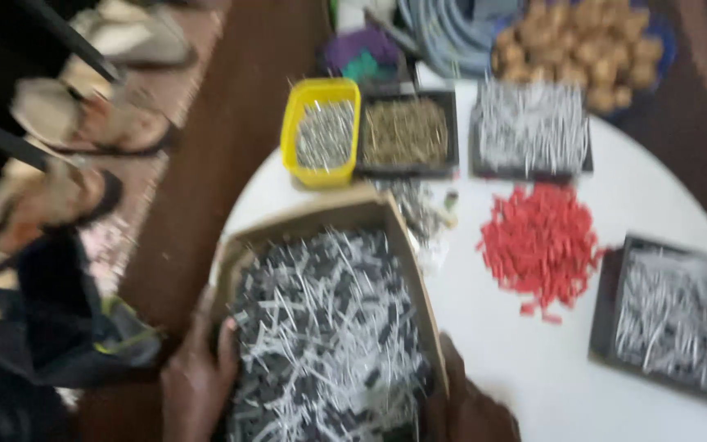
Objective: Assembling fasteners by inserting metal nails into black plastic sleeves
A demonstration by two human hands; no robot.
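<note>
A cardboard box full of small black and silver metal parts rests on the near left of a round white table. My left hand grips the box's left wall, thumb over the rim. My right hand holds the box's right wall near its lower corner; only part of that hand shows. The picture is blurred.
Behind the box stand a yellow tub of silver parts, a black tray of brass-coloured parts and a black tray of silver parts. A loose red heap lies mid-table, another tray at right. Sandals lie on the floor at left.
</note>
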